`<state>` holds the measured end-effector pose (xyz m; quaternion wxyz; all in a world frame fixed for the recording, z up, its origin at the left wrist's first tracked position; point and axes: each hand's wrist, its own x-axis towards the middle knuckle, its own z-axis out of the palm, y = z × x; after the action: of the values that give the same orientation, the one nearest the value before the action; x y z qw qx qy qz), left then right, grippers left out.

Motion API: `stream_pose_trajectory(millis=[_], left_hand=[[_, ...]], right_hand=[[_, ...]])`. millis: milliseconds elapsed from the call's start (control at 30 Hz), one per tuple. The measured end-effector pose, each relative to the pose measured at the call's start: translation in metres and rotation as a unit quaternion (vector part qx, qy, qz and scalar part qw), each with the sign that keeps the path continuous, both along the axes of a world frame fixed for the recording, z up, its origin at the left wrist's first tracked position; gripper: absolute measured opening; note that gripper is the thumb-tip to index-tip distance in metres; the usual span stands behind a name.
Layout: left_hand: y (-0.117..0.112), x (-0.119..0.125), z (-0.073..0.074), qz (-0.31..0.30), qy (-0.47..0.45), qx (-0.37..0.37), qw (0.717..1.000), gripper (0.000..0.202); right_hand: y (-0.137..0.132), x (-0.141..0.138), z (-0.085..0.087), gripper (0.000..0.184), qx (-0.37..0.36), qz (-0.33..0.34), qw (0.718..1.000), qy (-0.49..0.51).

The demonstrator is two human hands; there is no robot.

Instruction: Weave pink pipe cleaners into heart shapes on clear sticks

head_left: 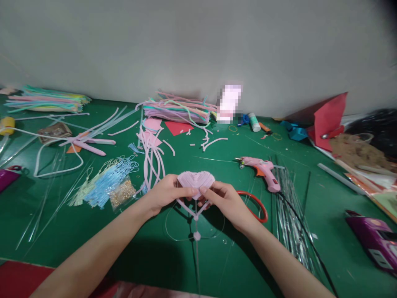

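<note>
Between my two hands is a pale pink heart-shaped piece (196, 180), which looks made of pipe cleaners laid in rows. My left hand (169, 191) grips its left side, thumb on the front face. My right hand (222, 198) grips the right side, its thumb close to the other thumb. Below the heart, two pink strips meet in a V at a thin straight rod (197, 258). A small pink knob (197, 236) sits on the rod, with a thin clear loop curving out on both sides. The fingers behind the heart are partly hidden.
A pink glue gun (262, 169) lies at right, its black cord running toward the front edge. Near it are clear thin sticks (291, 215) and a red ring handle (263, 211). Left are blue tassels (107, 182), a bag of gold beads (123, 193) and loose pink pipe cleaners (151, 159).
</note>
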<state>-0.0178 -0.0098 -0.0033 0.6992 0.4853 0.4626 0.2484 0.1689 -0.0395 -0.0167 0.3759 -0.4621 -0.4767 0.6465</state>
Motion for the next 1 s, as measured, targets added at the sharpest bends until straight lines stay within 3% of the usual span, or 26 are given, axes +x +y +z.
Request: stream_pose_trajectory(millis=[233,333,433,467,533,600,667,800,1000], left_hand=[[0.000,-0.001,-0.002,0.008,-0.005,0.004,1.000,0.023],[0.001,-0.002,-0.003,0.026,0.010,0.005,1.000,0.029],[0.002,-0.003,-0.002,0.037,-0.007,-0.014,0.999,0.033],[0.002,-0.004,-0.002,0.032,-0.016,-0.022,0.999,0.034],[0.002,-0.004,-0.001,0.020,-0.027,-0.031,0.999,0.036],[0.001,-0.004,-0.001,0.015,-0.033,-0.033,0.999,0.038],[-0.001,-0.004,-0.001,0.013,-0.039,-0.042,0.998,0.038],[-0.001,-0.006,-0.001,0.021,-0.055,-0.061,0.996,0.036],[0.001,-0.009,-0.002,0.030,-0.080,-0.075,0.993,0.028]], right_hand=[[0.000,-0.002,0.000,0.034,0.026,0.016,0.999,-0.042],[0.003,0.003,0.006,0.039,0.058,-0.008,0.990,-0.128],[0.016,0.016,0.019,0.041,0.110,-0.063,0.958,-0.258],[0.024,0.020,0.025,0.038,0.141,-0.072,0.933,-0.323],[0.045,0.027,0.034,0.024,0.226,-0.052,0.848,-0.476],[0.071,0.030,0.041,0.018,0.266,-0.003,0.739,-0.619],[0.099,0.030,0.042,0.024,0.277,0.073,0.620,-0.731],[0.143,0.025,0.036,0.030,0.288,0.128,0.575,-0.755],[0.166,0.026,0.025,0.028,0.288,0.191,0.560,-0.753]])
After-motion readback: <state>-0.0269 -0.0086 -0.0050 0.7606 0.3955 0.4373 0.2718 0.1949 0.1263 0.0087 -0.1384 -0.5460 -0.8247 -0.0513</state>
